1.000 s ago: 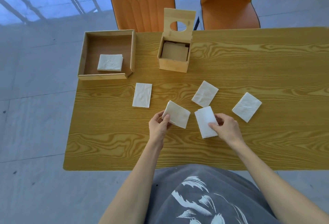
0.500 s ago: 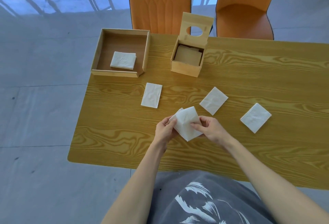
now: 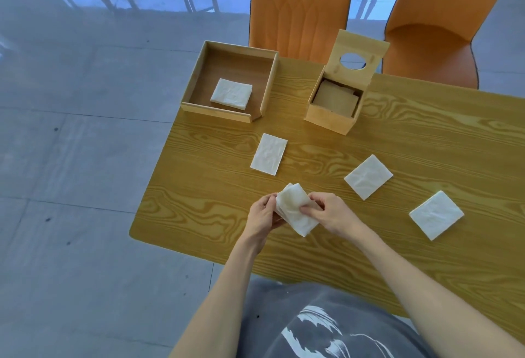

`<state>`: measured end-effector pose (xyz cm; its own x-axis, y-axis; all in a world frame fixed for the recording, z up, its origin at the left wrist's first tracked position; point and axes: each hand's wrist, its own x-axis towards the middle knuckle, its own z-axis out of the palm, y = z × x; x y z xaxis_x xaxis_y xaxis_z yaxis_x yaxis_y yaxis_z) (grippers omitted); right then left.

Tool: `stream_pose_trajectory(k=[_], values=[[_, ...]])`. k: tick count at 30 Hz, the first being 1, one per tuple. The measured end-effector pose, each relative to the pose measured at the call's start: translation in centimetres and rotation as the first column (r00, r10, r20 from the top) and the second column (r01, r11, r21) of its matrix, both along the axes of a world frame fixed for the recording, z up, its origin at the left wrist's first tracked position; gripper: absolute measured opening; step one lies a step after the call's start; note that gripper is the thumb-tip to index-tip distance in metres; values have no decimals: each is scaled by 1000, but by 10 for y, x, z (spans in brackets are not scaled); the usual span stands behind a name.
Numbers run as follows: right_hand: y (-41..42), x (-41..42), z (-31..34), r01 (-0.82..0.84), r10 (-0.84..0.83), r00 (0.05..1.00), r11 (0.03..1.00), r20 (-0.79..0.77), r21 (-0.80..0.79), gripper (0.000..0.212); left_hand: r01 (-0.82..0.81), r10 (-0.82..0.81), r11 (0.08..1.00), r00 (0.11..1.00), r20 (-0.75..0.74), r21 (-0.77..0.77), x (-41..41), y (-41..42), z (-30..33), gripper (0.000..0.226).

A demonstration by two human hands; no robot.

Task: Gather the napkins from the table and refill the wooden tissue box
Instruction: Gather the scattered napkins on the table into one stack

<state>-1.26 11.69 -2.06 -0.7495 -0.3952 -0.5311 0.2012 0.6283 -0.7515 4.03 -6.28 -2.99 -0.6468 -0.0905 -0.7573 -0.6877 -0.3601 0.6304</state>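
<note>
white napkins (image 3: 295, 212) stacked in hands; wooden tissue box (image 3: 335, 102) lid open

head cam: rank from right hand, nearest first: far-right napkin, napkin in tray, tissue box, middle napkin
From the right hand:
1. middle napkin, just beyond it to the right
2. far-right napkin, right side
3. tissue box, far edge
4. napkin in tray, far left

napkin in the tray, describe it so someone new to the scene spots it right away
Start at the wooden table and go to its far left corner, where an open wooden tray sits. The napkin lies flat on the tray's dark floor. It is the only white napkin inside a container; the others lie on the tabletop or are in the hands.
</note>
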Motion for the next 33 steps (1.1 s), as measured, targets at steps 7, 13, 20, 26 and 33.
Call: stream_pose_trajectory(k=[7, 13, 20, 26, 33], values=[[-25, -3, -4, -97, 96, 995, 995, 32, 10, 10, -22, 22, 999, 1000, -9, -30, 10, -25, 2, 35], [-51, -1, -11, -91, 104, 992, 982, -70, 168, 16, -35, 35, 999, 999, 3, -41, 16, -39, -3, 40], [-77, -17, -2, 187, -126, 963, 949, -240, 254, 33, -114, 112, 981, 993, -19, -157, 21, -61, -12, 32], [-107, -51, 0, 393, -330, 917, 848, -224, 356, 43, -209, 211, 973, 977, 14, -94, 23, -77, -15, 34], [-133, -61, 0, 444, -420, 892, 745, -167, 497, 61, -278, 281, 959, 959, 47, -54, 18, -86, -15, 42]])
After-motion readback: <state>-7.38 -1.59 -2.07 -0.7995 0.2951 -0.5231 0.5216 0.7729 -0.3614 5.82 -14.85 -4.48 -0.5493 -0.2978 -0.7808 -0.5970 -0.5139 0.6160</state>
